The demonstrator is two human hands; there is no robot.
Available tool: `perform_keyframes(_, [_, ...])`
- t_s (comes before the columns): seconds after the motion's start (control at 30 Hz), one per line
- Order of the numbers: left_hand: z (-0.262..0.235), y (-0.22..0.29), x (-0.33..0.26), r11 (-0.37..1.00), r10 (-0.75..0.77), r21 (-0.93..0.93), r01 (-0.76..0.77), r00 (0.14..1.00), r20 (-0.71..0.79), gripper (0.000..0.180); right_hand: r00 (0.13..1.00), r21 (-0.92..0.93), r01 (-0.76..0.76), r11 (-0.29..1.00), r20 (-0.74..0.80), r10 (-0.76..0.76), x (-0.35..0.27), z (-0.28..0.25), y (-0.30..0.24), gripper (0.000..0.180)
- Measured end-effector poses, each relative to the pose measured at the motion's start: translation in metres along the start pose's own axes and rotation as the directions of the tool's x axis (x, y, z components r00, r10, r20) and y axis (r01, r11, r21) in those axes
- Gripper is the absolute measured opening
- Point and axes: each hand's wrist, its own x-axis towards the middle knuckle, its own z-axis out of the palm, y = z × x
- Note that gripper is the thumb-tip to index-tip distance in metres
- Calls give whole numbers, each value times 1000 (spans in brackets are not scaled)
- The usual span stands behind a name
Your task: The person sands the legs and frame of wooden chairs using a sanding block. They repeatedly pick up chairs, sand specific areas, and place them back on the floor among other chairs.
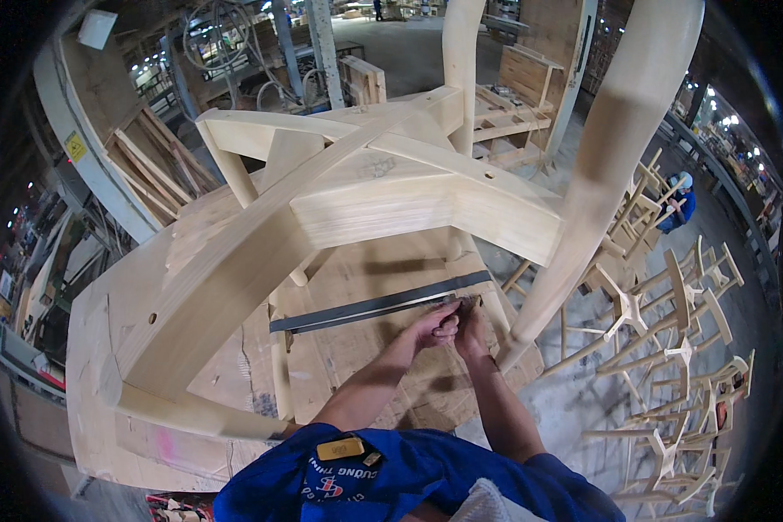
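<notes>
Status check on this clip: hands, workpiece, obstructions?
Left hand and right hand both pinched at the end of a long dark metal strip. Strip lies flat under upturned wooden chair frame. Chair leg close right.

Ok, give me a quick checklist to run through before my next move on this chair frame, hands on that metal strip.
1. Both hands at the strip's near end: ok. The left hand and right hand are pressed together there.
2. Metal strip lying flat across the bench: ok, as far as the view shows.
3. What the fingers pinch: cannot tell, too small and hidden.
4. Upturned chair frame resting steady on the workbench: cannot tell.
5. Chair leg beside the right hand: apart from it, ok.
6. Stacked frames on the floor to the right: away from the bench, ok.
</notes>
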Motion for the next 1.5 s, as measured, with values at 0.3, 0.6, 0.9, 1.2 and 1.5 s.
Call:
perform_keyframes(0.3, [-42,-18,35,732,585,606,-312,743,-324,23,998,-10,-45,999,51,46,2,17,1,43])
perform_keyframes(0.6, [11,-19,16,830,552,225,-510,810,-199,18,993,13,28,1000,-113,-26,8,-1,13,29])
perform_keyframes(0.9, [-15,-10,16,894,420,128,-430,902,97,42,986,-81,46,996,-154,-59,15,-9,29,26])
perform_keyframes(1.2, [-9,-15,18,864,479,58,-500,852,211,51,985,-191,87,978,-131,-113,20,-21,34,25])
perform_keyframes(1.5, [-59,3,20,-90,474,514,-853,418,775,63,987,-144,51,988,-146,-72,13,-14,32,31])
